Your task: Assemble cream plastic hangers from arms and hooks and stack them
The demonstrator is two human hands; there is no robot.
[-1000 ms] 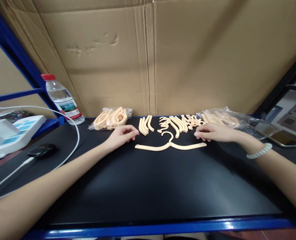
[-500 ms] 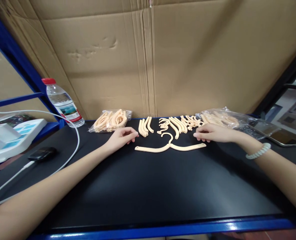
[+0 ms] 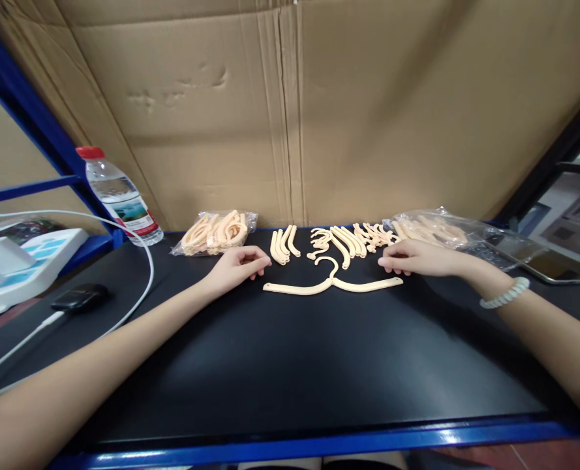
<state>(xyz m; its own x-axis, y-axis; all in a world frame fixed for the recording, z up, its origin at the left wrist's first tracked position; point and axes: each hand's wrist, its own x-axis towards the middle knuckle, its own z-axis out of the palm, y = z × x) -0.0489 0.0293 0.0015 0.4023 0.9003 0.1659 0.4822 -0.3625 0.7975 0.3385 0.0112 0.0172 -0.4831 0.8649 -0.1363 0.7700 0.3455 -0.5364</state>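
A cream-coloured folding clothes hanger (image 3: pixel 305 289) lies spread flat on the black tabletop (image 3: pixel 290 365), its hook pointing away from me. My left hand (image 3: pixel 241 267) rests just beyond the hanger's left end, fingers curled in towards the thumb and nothing visible in them. Beyond the right end is my right hand (image 3: pixel 412 257), a bracelet (image 3: pixel 505 294) on its wrist; its fingers are together and hold nothing that I can see. Behind the hanger lie loose arms (image 3: pixel 280 245) on the left, more arms (image 3: pixel 349 243) on the right, and hooks (image 3: pixel 320 240) beside those.
Plastic bags of hanger parts lie at the back left (image 3: pixel 214 232) and back right (image 3: pixel 429 228), near a phone (image 3: pixel 539 260). A water bottle (image 3: pixel 121 199), power strip (image 3: pixel 30 264), black device (image 3: pixel 80 297) and white cable (image 3: pixel 151 274) occupy the left. Cardboard (image 3: pixel 211 124) stands behind.
The view has tilted down a little, so everything sits slightly higher in the picture. Both hands and the hanger keep their places on the table.
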